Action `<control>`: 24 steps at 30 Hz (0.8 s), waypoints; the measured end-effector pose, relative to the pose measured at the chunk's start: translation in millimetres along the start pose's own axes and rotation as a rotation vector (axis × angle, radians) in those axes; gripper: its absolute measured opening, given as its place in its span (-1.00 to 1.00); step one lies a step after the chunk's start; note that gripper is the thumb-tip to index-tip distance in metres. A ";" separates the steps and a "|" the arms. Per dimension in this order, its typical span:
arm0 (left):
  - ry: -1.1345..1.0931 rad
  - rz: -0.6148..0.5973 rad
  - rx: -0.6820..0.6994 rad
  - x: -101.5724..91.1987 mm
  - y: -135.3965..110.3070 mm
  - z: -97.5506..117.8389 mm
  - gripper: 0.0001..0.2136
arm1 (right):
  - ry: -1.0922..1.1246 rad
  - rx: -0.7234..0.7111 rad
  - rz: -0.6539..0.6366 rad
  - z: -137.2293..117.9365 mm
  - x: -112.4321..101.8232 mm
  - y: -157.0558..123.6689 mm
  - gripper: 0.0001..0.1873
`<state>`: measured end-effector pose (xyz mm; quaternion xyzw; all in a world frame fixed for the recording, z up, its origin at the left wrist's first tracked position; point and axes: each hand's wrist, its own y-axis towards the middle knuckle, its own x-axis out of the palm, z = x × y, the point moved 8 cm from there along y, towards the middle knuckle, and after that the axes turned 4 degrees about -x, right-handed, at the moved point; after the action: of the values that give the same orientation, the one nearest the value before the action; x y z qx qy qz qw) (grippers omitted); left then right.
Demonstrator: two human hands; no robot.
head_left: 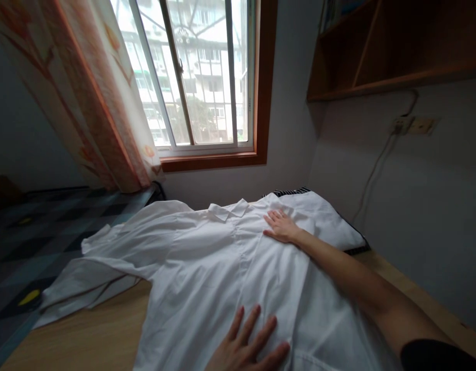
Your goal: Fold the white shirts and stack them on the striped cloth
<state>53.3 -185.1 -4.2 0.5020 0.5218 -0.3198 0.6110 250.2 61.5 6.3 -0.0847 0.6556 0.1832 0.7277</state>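
A white long-sleeved collared shirt (199,268) lies spread over a wooden tabletop, its collar (228,210) toward the window and its front wrinkled. One sleeve (95,281) stretches left past the table's edge onto checkered bedding. My right hand (282,226) rests flat, fingers spread, on the upper right of the shirt near the collar. Lower down, at the bottom of the view, my left hand (248,342) is palm down with fingers apart on the shirt's front; its wrist is out of frame. Neither hand grips the cloth.
Dark checkered bedding (40,242) lies at the left under a floral curtain (102,103). Black striped fabric (295,191) shows beneath the white cloth at the far right. A window (203,77) is ahead; a wooden shelf (377,77) and a wall socket (419,125) with a cord are at right.
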 end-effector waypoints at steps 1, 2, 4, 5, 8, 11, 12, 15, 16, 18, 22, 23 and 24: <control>0.001 0.002 -0.003 -0.5 -0.8 0.2 -0.45 | -0.016 0.020 -0.003 9.0 3.3 1.2 -0.25; -0.005 0.004 -0.004 -2.1 -1.5 0.7 -0.44 | -0.030 0.034 0.001 19.2 4.3 2.8 -0.26; -0.037 0.007 0.003 -7.7 -2.2 2.4 -0.41 | -0.039 0.069 -0.003 41.2 4.0 6.7 -0.29; -0.054 0.002 0.005 -10.9 -2.1 3.2 -0.41 | -0.031 0.106 -0.011 53.2 4.0 8.2 -0.29; -0.104 -0.065 0.023 -18.2 -0.3 6.6 -0.40 | 0.034 0.303 -0.049 89.4 9.0 7.1 -0.24; -0.209 -0.145 -0.004 -26.8 1.8 8.1 -0.44 | 0.084 0.447 -0.061 107.2 15.7 2.2 -0.22; -0.275 -0.171 -0.029 -30.4 2.4 8.0 -0.47 | 0.079 0.475 -0.055 107.9 15.9 1.2 -0.23; -0.572 -0.272 -0.124 -38.8 3.3 5.3 -0.46 | 0.007 0.580 -0.036 100.5 10.8 -1.9 -0.28; -0.701 -0.283 -0.173 -41.7 3.2 0.4 -0.43 | -0.024 0.604 -0.029 94.1 7.7 -2.7 -0.31; -0.956 -0.184 -0.339 -50.2 0.6 -26.4 -0.39 | -0.071 0.595 0.002 73.9 0.5 -3.7 -0.36; -0.957 0.612 -1.014 -90.9 -62.4 -158.1 -0.42 | -0.015 0.425 0.063 17.8 -5.7 -13.1 -0.37; -0.804 0.818 -1.198 -106.5 -93.4 -190.0 -0.43 | 0.020 0.382 0.056 4.4 -4.2 -17.8 -0.37; -0.592 0.964 -1.342 -124.4 -122.6 -216.1 -0.45 | 0.053 0.339 0.046 -8.3 -2.3 -22.8 -0.37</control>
<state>-158.4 -32.6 91.4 0.0989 0.1508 0.2305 0.9562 251.0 37.2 4.9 0.0494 0.6977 0.0845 0.7097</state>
